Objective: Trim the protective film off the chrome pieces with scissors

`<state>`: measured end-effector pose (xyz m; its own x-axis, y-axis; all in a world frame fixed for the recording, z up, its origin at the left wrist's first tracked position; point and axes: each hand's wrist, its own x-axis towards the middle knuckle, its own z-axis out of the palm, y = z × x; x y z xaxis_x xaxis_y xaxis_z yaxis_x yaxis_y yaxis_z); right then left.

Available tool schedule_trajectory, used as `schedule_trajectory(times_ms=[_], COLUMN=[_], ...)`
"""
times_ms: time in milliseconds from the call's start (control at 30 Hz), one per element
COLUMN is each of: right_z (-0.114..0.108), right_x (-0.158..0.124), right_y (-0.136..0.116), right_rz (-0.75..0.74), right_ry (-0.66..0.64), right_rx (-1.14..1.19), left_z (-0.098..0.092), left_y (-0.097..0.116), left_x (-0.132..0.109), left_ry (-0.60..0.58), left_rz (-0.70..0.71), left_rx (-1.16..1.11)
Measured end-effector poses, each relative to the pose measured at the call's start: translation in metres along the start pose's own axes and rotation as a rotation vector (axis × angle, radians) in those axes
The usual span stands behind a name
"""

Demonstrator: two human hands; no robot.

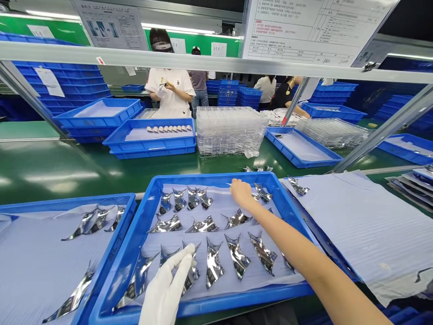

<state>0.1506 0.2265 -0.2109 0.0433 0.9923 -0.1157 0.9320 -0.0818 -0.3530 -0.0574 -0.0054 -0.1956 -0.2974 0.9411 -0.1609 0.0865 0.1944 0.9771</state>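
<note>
A blue tray (216, 311) lined with pale foam sheet holds rows of shiny, curved chrome pieces (214, 264). My left hand (167, 289), in a white glove, is over the tray's front row. Its thumb and fingers are drawn together at one chrome piece (191, 276), partly covering it. Farther back, my bare right hand (242, 193) is closed above the rear rows. A thin, pale, stick-like tip (229, 184) pokes out to the left of its fingers; the rest is hidden in the hand. My right forearm covers some pieces on that side.
Another blue tray (118, 225) with chrome pieces adjoins on the left. On the right lies foam sheeting (368, 225) with one piece on it. Behind stand stacked clear trays (230, 131) and blue trays (152, 151). A metal rail (216, 65) crosses above; people work beyond.
</note>
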Motion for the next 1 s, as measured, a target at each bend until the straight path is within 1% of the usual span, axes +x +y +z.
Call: schedule_trajectory(times_ms=[67, 133, 200, 267, 333, 400, 433, 467, 500, 533, 567, 600, 667, 733, 833, 900, 933, 1000], right_z=[-0.016, -0.029, -0.039, -0.046, -0.048, -0.046, -0.043, -0.039, -0.034, -0.029, -0.024, -0.019, -0.01, -0.003, 0.006, 0.012, 0.014, 0.016], right_x=[0.002, 0.001, -0.006, -0.021, -0.045, -0.076, -0.094, -0.111, -0.127, -0.142, -0.156, -0.167, -0.184, -0.197, -0.21, -0.215, -0.217, -0.219], right_y=[0.022, 0.038, 0.047, 0.049, 0.047, 0.041, 0.037, 0.033, 0.029, 0.026, 0.023, 0.021, 0.02, 0.021, 0.023, 0.022, 0.021, 0.02], right_rz=[0.014, -0.016, -0.083, -0.176, -0.274, -0.355, -0.405, -0.462, -0.488, -0.489, -0.49, -0.477, -0.437, -0.43, -0.544, -0.61, -0.616, -0.579], right_ry=[-0.017, -0.04, -0.06, -0.076, -0.094, -0.127, -0.163, -0.21, -0.281, -0.33, -0.375, -0.389, -0.322, -0.196, -0.079, -0.052, -0.05, -0.067], right_rx=[0.01, 0.056, 0.137, 0.247, 0.371, 0.5, 0.585, 0.779, 0.921, 1.014, 1.089, 1.146, 1.203, 1.182, 1.035, 0.979, 0.98, 1.026], left_z=[0.005, 0.01, 0.014, 0.017, 0.019, 0.024, 0.026, 0.03, 0.034, 0.038, 0.042, 0.045, 0.05, 0.05, 0.048, 0.046, 0.045, 0.044], left_y=[0.0, -0.001, -0.002, -0.001, 0.002, 0.006, 0.008, 0.009, 0.009, 0.009, 0.008, 0.007, 0.004, 0.002, -0.001, -0.002, -0.003, -0.005], left_x=[-0.001, -0.002, -0.002, 0.0, 0.004, 0.007, 0.008, 0.008, 0.008, 0.006, 0.005, 0.003, -0.001, -0.004, -0.006, -0.006, -0.006, -0.006], left_ry=[-0.037, -0.074, -0.091, -0.107, -0.139, -0.169, -0.178, -0.188, -0.2, -0.213, -0.216, -0.209, -0.16, -0.082, 0.008, 0.018, 0.005, -0.033], left_rz=[0.001, 0.05, 0.095, 0.081, 0.039, 0.034, 0.037, 0.035, 0.026, 0.009, -0.008, -0.023, -0.038, -0.038, -0.016, -0.001, 0.006, 0.022], left_rx=[0.01, 0.013, 0.01, 0.008, 0.009, -0.011, -0.027, -0.042, -0.059, -0.082, -0.112, -0.147, -0.219, -0.253, -0.261, -0.281, -0.3, -0.35])
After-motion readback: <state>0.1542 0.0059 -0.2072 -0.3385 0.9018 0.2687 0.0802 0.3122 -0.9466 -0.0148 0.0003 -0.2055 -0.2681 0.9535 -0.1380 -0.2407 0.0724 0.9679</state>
